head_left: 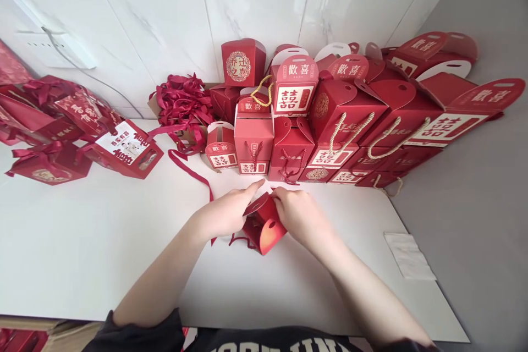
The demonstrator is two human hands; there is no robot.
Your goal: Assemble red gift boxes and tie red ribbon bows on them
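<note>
A small red gift box [272, 234] with its top flaps standing up stays on the white table in front of me. It is tilted, and its inside shows. My left hand [226, 210] grips the box's left side near a flap, index finger stretched out past it. On the far right edge, my right hand [299, 213] has its fingers closed on a flap; the fingertips are partly hidden. A thin dark red cord [243, 240] lies at the box's left side. Close to my left forearm a red ribbon [192, 174] trails over the table.
Stacked red gift boxes [295, 99], some with rope handles, line the wall ahead and to the right. A heap of red ribbons [183, 107] stands at the back. Ribbon-tied boxes [51, 162] sit at left. A white tissue packet [409, 256] lies near the right edge.
</note>
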